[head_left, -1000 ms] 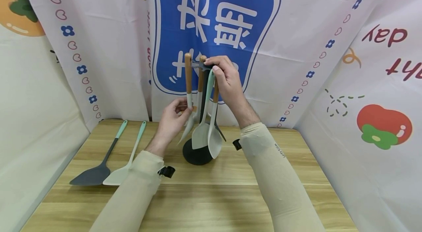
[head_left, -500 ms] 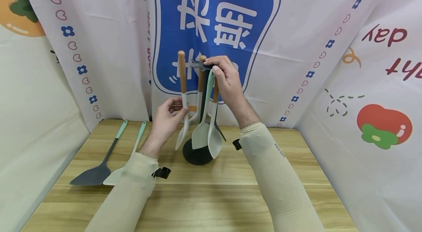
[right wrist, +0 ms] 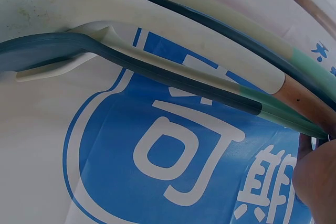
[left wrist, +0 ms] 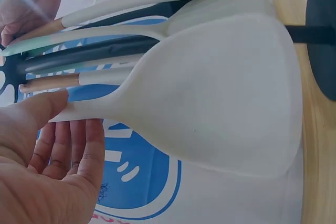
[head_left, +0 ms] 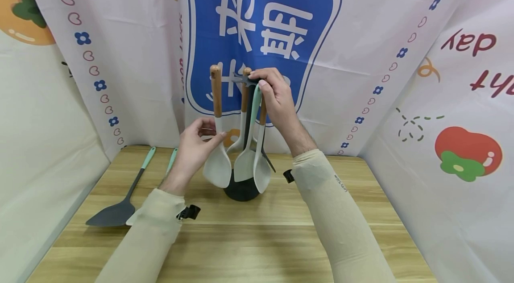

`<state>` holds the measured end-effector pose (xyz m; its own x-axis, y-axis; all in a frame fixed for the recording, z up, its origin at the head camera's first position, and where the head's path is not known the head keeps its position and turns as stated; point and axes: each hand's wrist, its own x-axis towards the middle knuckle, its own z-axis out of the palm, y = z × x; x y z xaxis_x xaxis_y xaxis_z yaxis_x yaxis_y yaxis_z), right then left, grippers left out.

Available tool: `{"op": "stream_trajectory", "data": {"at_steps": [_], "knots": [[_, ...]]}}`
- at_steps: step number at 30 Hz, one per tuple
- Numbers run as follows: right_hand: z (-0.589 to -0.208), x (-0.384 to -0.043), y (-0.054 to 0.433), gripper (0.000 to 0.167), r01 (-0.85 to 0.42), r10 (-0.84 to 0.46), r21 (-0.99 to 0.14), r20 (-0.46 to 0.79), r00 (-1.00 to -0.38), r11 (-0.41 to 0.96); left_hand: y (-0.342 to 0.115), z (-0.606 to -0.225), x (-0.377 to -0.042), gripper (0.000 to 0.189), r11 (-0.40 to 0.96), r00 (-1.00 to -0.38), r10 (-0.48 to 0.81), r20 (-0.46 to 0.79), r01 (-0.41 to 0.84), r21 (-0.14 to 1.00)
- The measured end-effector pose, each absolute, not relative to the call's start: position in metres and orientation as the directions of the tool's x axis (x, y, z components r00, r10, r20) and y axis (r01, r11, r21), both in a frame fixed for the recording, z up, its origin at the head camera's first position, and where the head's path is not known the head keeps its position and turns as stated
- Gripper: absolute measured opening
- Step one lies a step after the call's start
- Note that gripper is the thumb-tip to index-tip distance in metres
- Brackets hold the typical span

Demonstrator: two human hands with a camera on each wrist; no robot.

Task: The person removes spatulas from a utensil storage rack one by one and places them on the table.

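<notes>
My left hand pinches a white turner with a wooden handle at its white neck, thumb on one side and fingers on the other. The turner is upright, blade down, just left of the black utensil stand. Its broad blade fills much of the left wrist view. My right hand holds the stand's top, its fingers over the hooks. Still hanging there are a mint-handled pale spatula, a white spoon with a wooden handle, and several others partly hidden behind.
On the wooden table at left lies a dark grey turner with a mint handle. Beside it, a pale turner is mostly covered by my left arm. A printed cloth hangs close behind the stand.
My left hand has drawn the wooden-handled turner leftward away from the stand, and its blade has turned from edge-on to face me. My right hand has stayed on the stand's top.
</notes>
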<state>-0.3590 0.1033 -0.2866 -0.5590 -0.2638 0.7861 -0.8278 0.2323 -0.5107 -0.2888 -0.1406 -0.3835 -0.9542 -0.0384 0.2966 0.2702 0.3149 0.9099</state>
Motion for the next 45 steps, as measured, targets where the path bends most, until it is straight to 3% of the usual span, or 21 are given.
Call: {"op": "stream_trajectory", "data": {"at_steps": [21,45], "knots": [[-0.286,-0.358,0.103,0.042,-0.829,-0.265,-0.51,0.787,-0.557,0.229,-0.169,-0.387,-0.269,0.04,0.548,-0.961,0.019,0.277,0.242,0.801],[-0.286,-0.358,0.103,0.042,-0.823,-0.266,-0.518,0.78,-0.567,0.234,-0.195,-0.417,-0.265,0.035,0.636,-0.984,0.114,0.14,0.18,0.751]]}}
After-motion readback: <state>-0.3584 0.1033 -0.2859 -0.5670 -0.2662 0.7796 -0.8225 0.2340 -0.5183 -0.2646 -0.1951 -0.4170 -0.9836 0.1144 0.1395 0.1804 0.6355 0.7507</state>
